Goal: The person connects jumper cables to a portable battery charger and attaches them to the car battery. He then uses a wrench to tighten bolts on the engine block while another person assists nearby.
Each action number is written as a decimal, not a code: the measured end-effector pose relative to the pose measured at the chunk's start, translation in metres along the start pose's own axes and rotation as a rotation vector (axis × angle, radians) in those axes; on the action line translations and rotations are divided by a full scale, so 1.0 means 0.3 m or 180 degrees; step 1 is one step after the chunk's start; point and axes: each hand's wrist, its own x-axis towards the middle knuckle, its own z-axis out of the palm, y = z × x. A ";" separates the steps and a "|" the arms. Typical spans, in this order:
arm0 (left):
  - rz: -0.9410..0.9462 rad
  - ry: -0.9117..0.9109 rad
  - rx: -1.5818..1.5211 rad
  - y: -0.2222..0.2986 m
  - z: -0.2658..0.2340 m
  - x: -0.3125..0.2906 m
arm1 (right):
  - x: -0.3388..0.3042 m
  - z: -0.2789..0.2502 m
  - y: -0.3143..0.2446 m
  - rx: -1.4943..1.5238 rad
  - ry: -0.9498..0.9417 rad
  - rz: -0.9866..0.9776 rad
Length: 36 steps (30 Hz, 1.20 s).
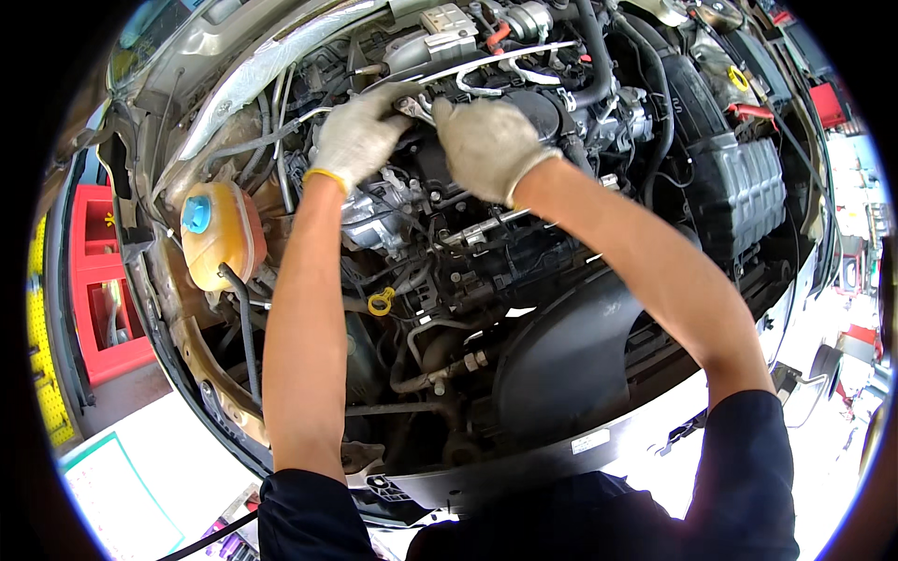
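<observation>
Fingers of the left hand (360, 136) curl over a small metal fitting (414, 106) at the top rear of the engine (486, 224), their tips hidden behind the part, so whether they pinch it I cannot tell. Fingers of the right hand (486, 145) lie pressed together, bent down beside that fitting; their grip is likewise concealed. Both hands wear white knit gloves and meet at the fitting, apparently so one can steady while the other works. Left of the engine stands a yellowed coolant reservoir (223, 234) with a blue cap (196, 214). In front of the engine, a yellow dipstick loop (381, 302) stands upright. To the right of the engine sits a ribbed black housing (739, 192).
</observation>
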 end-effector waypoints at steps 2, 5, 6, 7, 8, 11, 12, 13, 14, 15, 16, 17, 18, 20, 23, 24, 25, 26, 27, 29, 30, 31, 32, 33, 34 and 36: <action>-0.0043 -0.0331 -0.1513 -0.028 -0.026 0.021 | 0.028 -0.009 0.114 -0.0332 0.0183 -0.0307; -0.0388 -0.0119 -0.0084 0.023 -0.012 0.049 | 0.095 -0.051 0.254 -0.0760 0.0745 -0.0333; -0.0327 -0.0098 -0.0162 0.034 0.003 0.067 | 0.107 -0.045 0.298 -0.0671 0.0757 -0.0162; -0.0339 -0.0068 -0.0206 0.022 -0.005 0.066 | 0.109 -0.057 0.266 -0.0805 0.0422 -0.0079; -0.0490 -0.0195 -0.0136 0.010 -0.014 0.063 | 0.096 -0.055 0.222 -0.0728 0.0385 -0.0141; -0.0378 -0.0117 -0.0181 -0.024 -0.021 0.023 | -0.066 -0.055 -0.025 0.0134 -0.0363 0.0200; -0.0345 -0.0127 -0.0181 -0.027 -0.011 0.031 | -0.101 -0.019 -0.096 0.0806 -0.0548 0.0417; -0.0255 -0.0151 -0.0194 -0.012 -0.003 0.053 | -0.115 0.013 -0.135 0.1468 -0.0702 0.0688; -0.0347 -0.0284 -0.0227 0.033 -0.014 0.067 | -0.106 0.015 -0.129 0.1750 -0.0712 0.0757; -0.0199 -0.0106 -0.0192 0.023 -0.018 0.055 | -0.081 0.011 -0.139 0.2064 -0.0755 0.0745; -0.0338 -0.0184 -0.0253 0.016 -0.018 0.054 | -0.086 0.004 -0.113 0.2328 -0.0661 0.0783; -0.0474 -0.0261 -0.0316 0.010 -0.019 0.059 | -0.105 -0.012 -0.060 0.2512 -0.0697 0.1043; -0.0316 -0.0151 -0.0339 -0.018 -0.012 0.056 | -0.094 0.022 -0.002 0.2813 -0.0780 0.1316; -0.0477 -0.0210 -0.0141 0.000 -0.018 0.039 | -0.095 -0.036 0.096 0.1679 0.0207 0.1418; -0.0566 -0.0263 -0.0070 0.019 -0.027 0.047 | -0.057 -0.106 0.074 0.1081 -0.0364 0.1191; -0.0516 -0.0196 -0.0085 -0.020 -0.020 0.038 | -0.057 -0.129 -0.007 0.1050 -0.0836 0.1024; -0.0510 -0.0315 -0.0133 -0.014 -0.023 0.047 | -0.072 -0.084 -0.064 0.1273 -0.0914 0.0811; -0.0494 -0.0286 -0.0127 0.012 -0.024 0.060 | -0.092 -0.008 -0.136 0.1518 -0.0557 0.0902; -0.0492 -0.0289 -0.0135 0.032 -0.010 0.066 | -0.093 0.016 -0.182 0.1929 -0.0528 0.1041; -0.0427 -0.0343 -0.0109 0.028 -0.016 0.073 | -0.074 0.031 -0.170 0.1732 -0.0507 0.0936; -0.0454 -0.0400 -0.0087 0.028 -0.019 0.065 | -0.077 0.016 -0.123 0.1616 -0.0495 0.1015; -0.0530 -0.0412 -0.0052 0.014 -0.029 0.045 | -0.080 -0.015 -0.054 0.1494 -0.0486 0.1024; -0.0548 -0.0239 0.0018 0.015 -0.034 0.029 | -0.079 -0.047 0.015 0.1342 -0.0015 0.1097; -0.0662 -0.0284 -0.0121 0.014 -0.031 0.029 | -0.082 -0.061 0.070 0.1192 0.0440 0.1220; -0.0641 -0.0275 -0.0105 0.028 -0.027 0.037 | -0.072 -0.062 0.106 0.0827 0.0464 0.1045; -0.0601 -0.0292 -0.0039 0.033 -0.027 0.040 | -0.062 -0.045 0.078 0.0432 0.0237 0.0826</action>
